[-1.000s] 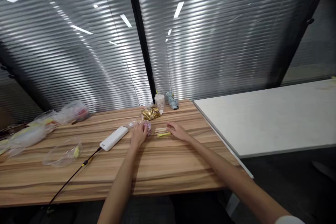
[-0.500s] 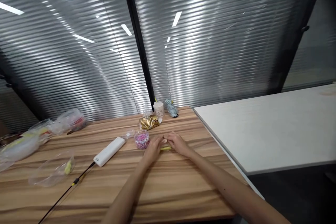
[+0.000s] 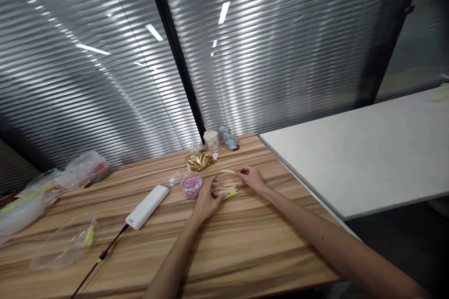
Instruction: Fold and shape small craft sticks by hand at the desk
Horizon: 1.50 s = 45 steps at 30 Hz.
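My right hand (image 3: 250, 178) pinches one end of a thin pale strip (image 3: 228, 171), which points left above the wood-patterned table. Below it lie several pale strips (image 3: 228, 188) side by side, with a yellow strip (image 3: 231, 194) at the near edge. My left hand (image 3: 206, 200) rests at the left ends of these strips, thumb and fingers apart around them. What the strips are made of I cannot tell. Just left of that hand stands a clear round tub (image 3: 191, 186) filled with small pink and purple pieces.
A clear lid (image 3: 173, 180) and a white power bank (image 3: 147, 206) with a black cable (image 3: 103, 256) lie to the left. Behind are a gold wrapper (image 3: 199, 160), a paper cup (image 3: 211, 141) and a crumpled blue packet (image 3: 228, 138). Plastic bags (image 3: 87, 166) sit far left; a white table (image 3: 315, 159) adjoins right.
My hands were close together over the strips. The right hand has moved away to the right with one pale strip, and the left hand's fingers have spread. The view has shifted slightly.
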### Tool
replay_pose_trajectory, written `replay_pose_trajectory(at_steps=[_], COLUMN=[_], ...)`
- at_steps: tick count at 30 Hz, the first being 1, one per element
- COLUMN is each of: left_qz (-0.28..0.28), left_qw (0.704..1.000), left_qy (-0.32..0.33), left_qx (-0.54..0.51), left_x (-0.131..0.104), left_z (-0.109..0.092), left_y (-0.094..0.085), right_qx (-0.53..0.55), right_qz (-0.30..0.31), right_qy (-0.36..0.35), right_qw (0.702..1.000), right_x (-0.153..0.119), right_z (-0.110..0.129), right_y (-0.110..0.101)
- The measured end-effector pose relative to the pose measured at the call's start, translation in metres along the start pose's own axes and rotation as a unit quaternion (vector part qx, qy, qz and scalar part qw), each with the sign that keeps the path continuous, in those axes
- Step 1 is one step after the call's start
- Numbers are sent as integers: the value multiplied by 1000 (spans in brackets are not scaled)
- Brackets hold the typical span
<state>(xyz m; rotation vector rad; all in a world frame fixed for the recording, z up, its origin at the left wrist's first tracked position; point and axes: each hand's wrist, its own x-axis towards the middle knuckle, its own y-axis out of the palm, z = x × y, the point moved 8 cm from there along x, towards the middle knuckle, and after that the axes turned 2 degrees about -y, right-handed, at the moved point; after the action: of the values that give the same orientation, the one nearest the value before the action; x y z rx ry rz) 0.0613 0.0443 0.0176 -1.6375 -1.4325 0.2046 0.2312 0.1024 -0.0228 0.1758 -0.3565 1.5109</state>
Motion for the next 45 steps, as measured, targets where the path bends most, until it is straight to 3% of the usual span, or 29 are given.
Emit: replay_pose_trajectory(at_steps=[4, 11, 16, 22, 30, 37, 42, 45], left_qz=[33, -24, -15, -33, -9, -13, -12, -29], left_qw=[999, 988, 978, 998, 1000, 1000, 1000, 997], left_qy=[-21, -97, -131, -15, 19, 14, 23, 59], left_qx=[-35, -121, -161, -49, -22, -12, 10, 37], left_x=[0, 2, 2, 4, 3, 1, 2, 1], left_z=[5, 35, 36, 16, 10, 8, 17, 11], left_y=[5, 6, 9, -1, 3, -2, 0, -5], right_qx=[6, -19, 14, -79, -172, -239, -314, -340], right_qz=[-9, -16, 19, 138, 263, 235, 238, 236], right_qy=[17, -9, -26, -108, -232, -267, -321, -339], right_qw=[1000, 1000, 999, 981, 921, 903, 861, 845], right_x=[-1, -5, -4, -12, -46, -49, -57, -60], right_z=[2, 11, 15, 34, 60, 61, 65, 66], right_y=[-2, -1, 3, 10, 39, 37, 46, 51])
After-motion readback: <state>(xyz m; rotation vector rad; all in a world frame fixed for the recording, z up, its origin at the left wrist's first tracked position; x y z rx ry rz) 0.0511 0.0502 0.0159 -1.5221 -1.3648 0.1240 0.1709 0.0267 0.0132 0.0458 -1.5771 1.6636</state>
